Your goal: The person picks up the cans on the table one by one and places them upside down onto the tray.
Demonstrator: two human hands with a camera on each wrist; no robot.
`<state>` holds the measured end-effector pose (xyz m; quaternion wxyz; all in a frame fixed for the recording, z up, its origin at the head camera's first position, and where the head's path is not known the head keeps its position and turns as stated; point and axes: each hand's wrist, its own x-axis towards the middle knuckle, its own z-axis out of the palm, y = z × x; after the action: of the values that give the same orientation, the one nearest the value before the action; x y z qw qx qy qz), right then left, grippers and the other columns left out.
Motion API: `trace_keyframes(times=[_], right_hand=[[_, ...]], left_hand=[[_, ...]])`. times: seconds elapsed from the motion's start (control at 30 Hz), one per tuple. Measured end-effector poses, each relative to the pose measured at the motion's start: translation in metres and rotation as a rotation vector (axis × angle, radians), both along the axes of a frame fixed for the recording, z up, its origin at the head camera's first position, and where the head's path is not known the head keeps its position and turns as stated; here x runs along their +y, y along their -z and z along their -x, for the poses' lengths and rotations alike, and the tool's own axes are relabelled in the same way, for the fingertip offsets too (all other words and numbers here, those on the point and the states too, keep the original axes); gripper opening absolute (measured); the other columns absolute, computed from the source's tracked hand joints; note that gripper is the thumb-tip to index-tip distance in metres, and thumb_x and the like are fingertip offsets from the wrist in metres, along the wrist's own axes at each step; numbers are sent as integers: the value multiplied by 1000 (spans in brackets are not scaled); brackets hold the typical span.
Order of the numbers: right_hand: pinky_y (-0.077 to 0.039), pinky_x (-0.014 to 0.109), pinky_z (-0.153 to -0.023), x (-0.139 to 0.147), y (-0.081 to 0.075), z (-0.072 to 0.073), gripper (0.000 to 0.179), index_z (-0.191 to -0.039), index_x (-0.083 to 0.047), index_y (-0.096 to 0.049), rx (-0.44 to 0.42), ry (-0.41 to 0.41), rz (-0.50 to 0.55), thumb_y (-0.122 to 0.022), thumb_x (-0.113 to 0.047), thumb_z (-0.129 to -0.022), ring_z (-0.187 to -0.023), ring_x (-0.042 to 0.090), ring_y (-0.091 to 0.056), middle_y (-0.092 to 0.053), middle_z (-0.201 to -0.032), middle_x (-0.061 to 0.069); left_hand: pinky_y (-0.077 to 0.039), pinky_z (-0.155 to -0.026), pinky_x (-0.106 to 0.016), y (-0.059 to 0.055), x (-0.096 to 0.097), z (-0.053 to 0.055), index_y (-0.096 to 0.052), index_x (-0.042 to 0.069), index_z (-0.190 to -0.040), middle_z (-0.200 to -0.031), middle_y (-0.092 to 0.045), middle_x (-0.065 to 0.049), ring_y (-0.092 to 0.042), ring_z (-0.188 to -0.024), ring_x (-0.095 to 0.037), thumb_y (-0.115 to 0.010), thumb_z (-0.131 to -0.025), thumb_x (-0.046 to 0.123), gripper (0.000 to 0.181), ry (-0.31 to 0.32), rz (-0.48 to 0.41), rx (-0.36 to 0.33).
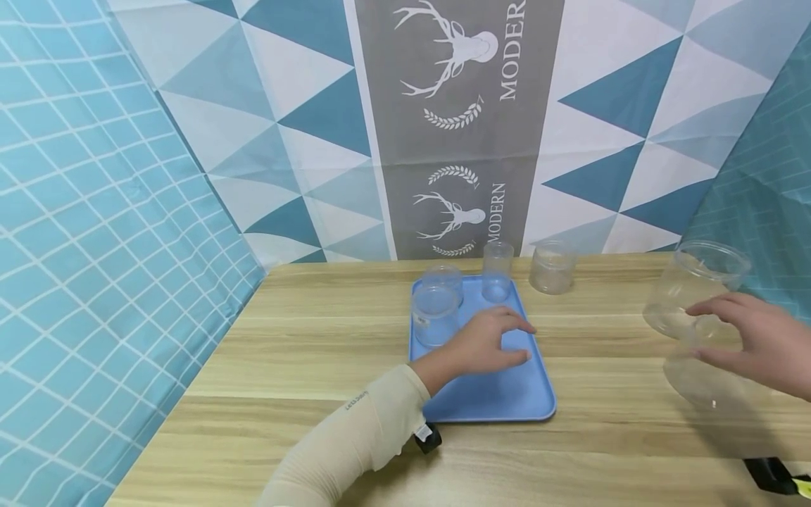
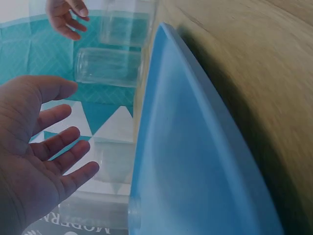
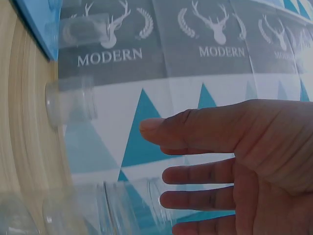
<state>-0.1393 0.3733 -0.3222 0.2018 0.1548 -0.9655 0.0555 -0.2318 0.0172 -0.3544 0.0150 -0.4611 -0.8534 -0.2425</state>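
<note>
My left hand point(image 1: 484, 343) hovers over the blue tray point(image 1: 488, 398), fingers spread and nothing in them, as the left wrist view also shows. On the tray stand a clear jar point(image 1: 436, 331), another clear jar point(image 1: 451, 276) behind it, and a tall narrow clear jar point(image 1: 497, 271) at the far right corner. On the right, my right hand point(image 1: 757, 338) is beside a clear container point(image 1: 706, 377) and a larger clear jar point(image 1: 662, 303). Its fingers are extended, with nothing between them in the right wrist view.
A short clear jar point(image 1: 552, 269) stands on the wooden table point(image 1: 304, 352), just right of the tray. Patterned cloth point(image 1: 298, 141) hangs behind the table's far edge. Blue checked cloth point(image 1: 82, 246) covers the left side. A black strap point(image 1: 769, 473) shows at lower right.
</note>
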Motion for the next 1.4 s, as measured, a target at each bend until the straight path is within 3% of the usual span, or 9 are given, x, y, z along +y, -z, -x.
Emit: trace_keyframes(times=[0.23, 0.57, 0.83, 1.13, 1.4], right_hand=[[-43, 65, -75, 17, 9, 1, 69, -112, 8, -58, -50, 68, -22, -92, -18, -57, -98, 49, -47, -54, -109, 34], [-43, 71, -71, 33, 19, 2, 88, -122, 6, -48, -128, 85, -30, -94, -23, -52, -103, 54, -39, -45, -112, 38], [-44, 73, -71, 35, 17, 4, 93, -129, 6, -43, -288, 98, -23, -92, -27, -57, -103, 63, -38, -39, -117, 47], [-41, 76, -72, 38, 21, 9, 110, -140, 1, -35, -271, 101, -31, -94, -25, -51, -105, 64, -37, -38, -119, 50], [-37, 79, -75, 45, 26, 14, 106, -137, 0, -37, -278, 120, -46, -93, -26, -52, -109, 65, -33, -35, -120, 50]], left_hand=[[-38, -95, -12, -3, 6, -1, -64, 16, -127, -127, -59, 3, -49, -121, -5, -70, -89, 29, 41, 28, -17, -33], [-38, -94, -14, 2, 16, -6, -62, 20, -131, -130, -54, 4, -47, -121, -4, -71, -88, 32, 46, 52, 0, -67], [-35, -99, -14, 9, 26, -9, -59, 21, -133, -135, -51, 4, -44, -124, -4, -71, -87, 37, 50, 66, 24, -70], [-31, -100, -11, 9, 37, -13, -57, 21, -136, -136, -50, 6, -42, -126, -2, -69, -89, 39, 52, 86, 59, -52], [-31, -100, -11, 8, 44, -16, -57, 21, -137, -138, -49, 6, -41, -127, 0, -69, -89, 41, 53, 84, 52, -65]])
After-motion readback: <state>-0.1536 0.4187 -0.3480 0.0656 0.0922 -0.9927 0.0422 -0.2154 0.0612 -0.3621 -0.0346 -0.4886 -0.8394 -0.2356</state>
